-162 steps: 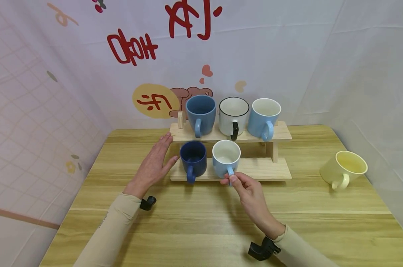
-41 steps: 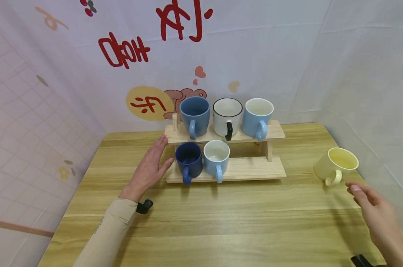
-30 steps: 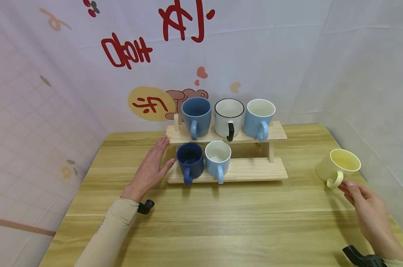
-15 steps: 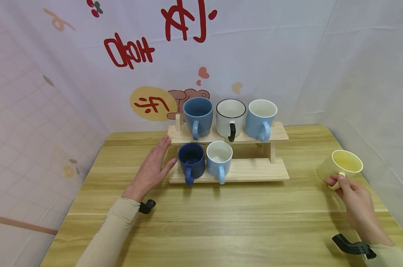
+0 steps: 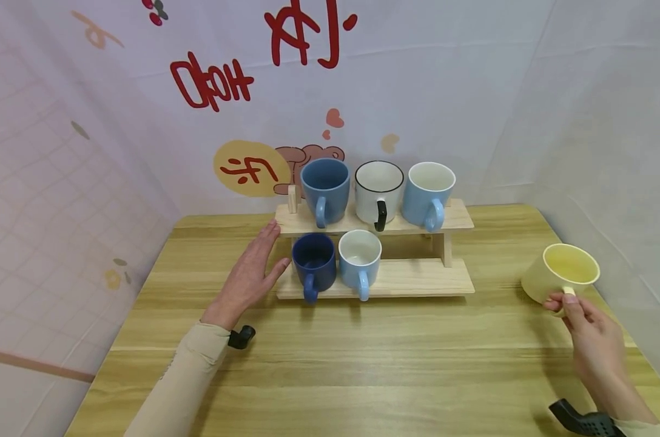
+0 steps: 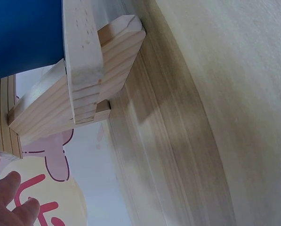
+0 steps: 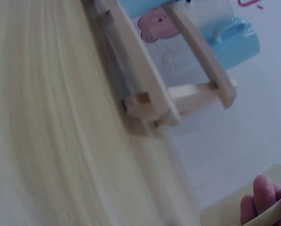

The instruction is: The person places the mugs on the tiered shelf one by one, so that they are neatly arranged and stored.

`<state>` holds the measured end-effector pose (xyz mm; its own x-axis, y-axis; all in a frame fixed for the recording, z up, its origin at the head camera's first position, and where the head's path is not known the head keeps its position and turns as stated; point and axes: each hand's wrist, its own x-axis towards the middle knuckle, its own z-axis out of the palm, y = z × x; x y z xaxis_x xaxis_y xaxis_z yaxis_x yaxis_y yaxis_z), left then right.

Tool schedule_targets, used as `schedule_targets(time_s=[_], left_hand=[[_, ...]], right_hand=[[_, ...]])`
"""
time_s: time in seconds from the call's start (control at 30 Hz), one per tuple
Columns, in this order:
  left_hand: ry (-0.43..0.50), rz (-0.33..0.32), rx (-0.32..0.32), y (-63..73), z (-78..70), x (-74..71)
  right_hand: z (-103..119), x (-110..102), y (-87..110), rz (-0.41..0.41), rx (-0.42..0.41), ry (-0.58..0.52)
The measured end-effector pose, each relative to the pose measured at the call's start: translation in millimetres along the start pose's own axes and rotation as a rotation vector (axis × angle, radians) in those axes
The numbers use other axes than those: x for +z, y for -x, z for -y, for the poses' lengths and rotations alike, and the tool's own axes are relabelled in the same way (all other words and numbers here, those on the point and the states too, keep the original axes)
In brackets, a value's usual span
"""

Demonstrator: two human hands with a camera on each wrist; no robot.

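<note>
At the right of the table, my right hand (image 5: 597,337) pinches the handle of a pale yellow mug (image 5: 543,279). In the right wrist view the fingers (image 7: 264,193) curl round that handle. My left hand (image 5: 247,280) lies with straight fingers against the left end of a two-tier wooden rack (image 5: 428,279). Nearest to its thumb is a dark blue mug (image 5: 320,276) on the lower tier. Beside that mug stands a light blue mug (image 5: 357,273) with a white inside. The left wrist view shows fingertips by the upper board's end.
On the upper tier stand a medium blue mug (image 5: 332,197), a white mug (image 5: 370,203) with black rim and handle, and another light blue mug (image 5: 420,200). A white printed curtain (image 5: 472,109) hangs behind the wooden table (image 5: 363,376).
My right hand let go of the light blue mug on the lower tier, moved right and took the yellow mug's handle. The yellow mug has shifted slightly. My left hand stays at the rack.
</note>
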<state>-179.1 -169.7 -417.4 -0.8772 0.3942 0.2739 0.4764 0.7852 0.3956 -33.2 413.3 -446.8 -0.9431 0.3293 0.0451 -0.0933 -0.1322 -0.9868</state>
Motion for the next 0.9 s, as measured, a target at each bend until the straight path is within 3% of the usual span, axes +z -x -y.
schedule_targets(time_s=[0.5, 0.7, 0.9], left_hand=[[0.002, 0.017, -0.018, -1.1, -1.2, -2.3], [0.001, 0.006, -0.01, -0.8, -1.7, -2.2], [0.0, -0.003, -0.007, -0.4, -1.8, -1.3]], right_hand=[[41, 61, 43.8, 0.135, -0.141, 0.065], [49, 86, 55.2, 0.163, -0.143, 0.165], [48, 109, 61.0, 0.197, -0.16, 0.158]])
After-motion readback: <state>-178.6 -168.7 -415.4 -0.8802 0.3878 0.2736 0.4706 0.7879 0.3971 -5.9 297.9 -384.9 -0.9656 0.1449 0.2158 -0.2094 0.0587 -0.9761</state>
